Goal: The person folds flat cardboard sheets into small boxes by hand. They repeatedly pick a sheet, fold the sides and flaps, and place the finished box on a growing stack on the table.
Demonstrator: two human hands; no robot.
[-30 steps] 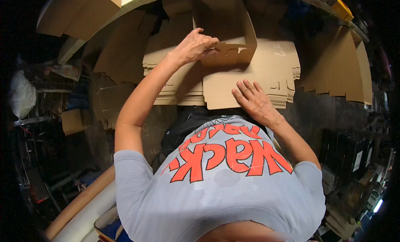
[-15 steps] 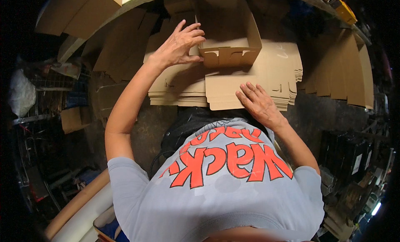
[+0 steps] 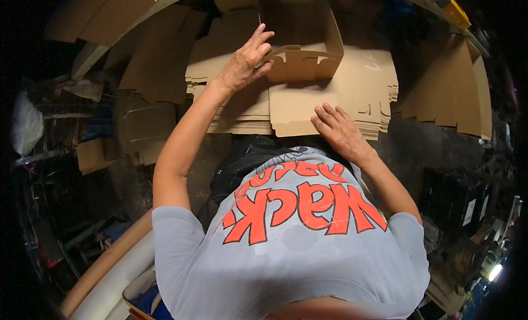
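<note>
A brown cardboard box (image 3: 313, 69), open at the top and with slotted tabs on its near wall, stands on a stack of flat cardboard sheets (image 3: 374, 78). My left hand (image 3: 246, 60) is at the box's left side, fingers loosely bent and partly spread, at or touching the near-left corner; exact contact is hard to make out. A flat cardboard flap (image 3: 297, 111) extends toward me from beneath the box. On its right part lies my right hand (image 3: 342, 134), palm down with fingers stretched out.
Cardboard sheets (image 3: 445, 89) stand stacked at the right, and more cardboard (image 3: 154, 61) leans at the left. A yellow tool-like object (image 3: 454, 12) sits at the far right. Long rolls (image 3: 121, 270) lie at the lower left, and black boxes (image 3: 454, 196) at the right.
My left hand has shifted slightly, its fingers drawing in closer to the box's left side and bending more. My right hand stays flat on the flap. The whole view has shifted a little.
</note>
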